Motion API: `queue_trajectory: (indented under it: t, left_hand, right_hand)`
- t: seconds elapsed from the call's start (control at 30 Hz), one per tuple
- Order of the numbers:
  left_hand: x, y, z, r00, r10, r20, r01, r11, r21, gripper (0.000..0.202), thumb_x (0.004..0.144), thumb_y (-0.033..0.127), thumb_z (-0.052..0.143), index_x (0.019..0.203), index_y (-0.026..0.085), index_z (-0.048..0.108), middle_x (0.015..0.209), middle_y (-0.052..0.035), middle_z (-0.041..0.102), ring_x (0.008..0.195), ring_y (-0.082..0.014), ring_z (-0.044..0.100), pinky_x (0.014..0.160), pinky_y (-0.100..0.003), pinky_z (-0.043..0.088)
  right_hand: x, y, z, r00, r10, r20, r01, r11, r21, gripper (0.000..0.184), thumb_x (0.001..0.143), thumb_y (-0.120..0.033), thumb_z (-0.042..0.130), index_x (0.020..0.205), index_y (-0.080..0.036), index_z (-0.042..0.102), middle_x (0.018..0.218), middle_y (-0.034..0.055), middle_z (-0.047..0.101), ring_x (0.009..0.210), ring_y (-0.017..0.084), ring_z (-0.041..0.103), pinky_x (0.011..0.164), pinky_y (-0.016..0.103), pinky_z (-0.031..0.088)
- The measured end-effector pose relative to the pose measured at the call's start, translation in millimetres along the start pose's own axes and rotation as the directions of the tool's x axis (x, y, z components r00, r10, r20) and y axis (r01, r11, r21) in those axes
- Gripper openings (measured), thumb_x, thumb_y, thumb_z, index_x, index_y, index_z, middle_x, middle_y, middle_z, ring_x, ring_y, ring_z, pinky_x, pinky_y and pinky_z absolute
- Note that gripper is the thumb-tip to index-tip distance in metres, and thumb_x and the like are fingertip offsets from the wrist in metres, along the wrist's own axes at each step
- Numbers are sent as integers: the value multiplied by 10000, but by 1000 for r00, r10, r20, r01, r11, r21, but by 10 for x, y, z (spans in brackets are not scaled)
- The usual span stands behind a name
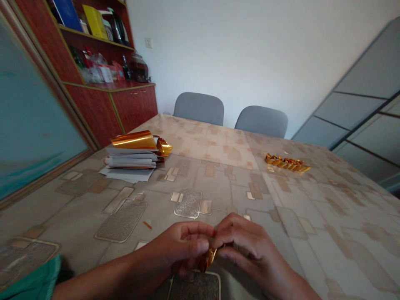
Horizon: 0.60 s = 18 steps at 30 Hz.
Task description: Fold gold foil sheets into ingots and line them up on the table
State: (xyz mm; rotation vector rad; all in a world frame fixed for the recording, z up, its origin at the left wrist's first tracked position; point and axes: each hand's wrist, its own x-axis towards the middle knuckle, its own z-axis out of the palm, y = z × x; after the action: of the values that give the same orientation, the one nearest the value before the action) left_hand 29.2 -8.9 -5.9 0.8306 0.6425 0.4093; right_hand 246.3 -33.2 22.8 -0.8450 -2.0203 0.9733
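Close to the table's near edge, a small folded piece of shiny gold foil paper (pixel 211 256) is pinched between my two hands. My left hand (pixel 187 246) grips it from the left with thumb and fingers. From the right, my right hand (pixel 243 241) closes on its upper end, fingertips almost touching the left ones. Part of the piece is hidden by the fingers. Farther off at the right lies a row of folded gold foil pieces (pixel 287 163). On the left stands a stack of white-backed paper sheets (pixel 131 162), with a curled gold foil sheet (pixel 136 140) on top.
A patterned cover lies over the table (pixel 218 183). A thin orange scrap (pixel 147 225) rests left of my hands. Two grey chairs (pixel 198 107) stand at the far side by the white wall. A reddish cabinet (pixel 134 104) with shelved items is at the back left.
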Motion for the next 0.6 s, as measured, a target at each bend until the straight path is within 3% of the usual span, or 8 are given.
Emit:
queue_trajectory:
  t: [0.13,0.3,0.4,0.5,0.6]
  left_hand:
    - [-22,43,3,996,-61,62,61,998,-6,490,726,487,830,1082,179,696,742,34,532,554,-65,328,461,-169,214]
    - [-29,59,6,991,-86,103,96,991,-94,474,730,334,833,1152,187,676,769,29,519,568,-57,377,467,-150,247]
    - [-32,55,30,991,-56,122,71,990,-121,458,729,298,815,1147,167,678,858,-11,569,614,-68,462,496,-146,332]
    - [-33,65,55,989,-16,146,36,991,-131,401,736,287,806,1098,162,687,870,-13,574,589,-61,458,470,-136,344]
    - [-27,78,58,981,4,192,25,988,-150,409,751,306,806,1117,184,672,891,-10,577,587,-61,480,489,-139,391]
  right_hand:
    - [-4,11,63,1000,9,17,-10,999,47,84,986,-257,645,1019,-246,721,944,16,677,881,133,654,773,235,505]
    - [-28,33,110,994,65,-86,-63,998,26,92,913,-264,740,937,-223,660,837,-14,637,751,124,601,669,222,466]
    - [-20,18,122,992,103,-68,-101,994,35,110,905,-281,749,917,-224,655,820,-20,624,742,128,587,663,232,447]
    - [4,5,140,992,111,-61,-105,989,100,113,889,-291,765,917,-232,673,819,-25,623,749,130,580,677,242,433]
    - [6,39,192,970,212,-118,-182,958,222,184,834,-321,809,856,-215,660,781,-32,578,719,128,534,650,245,404]
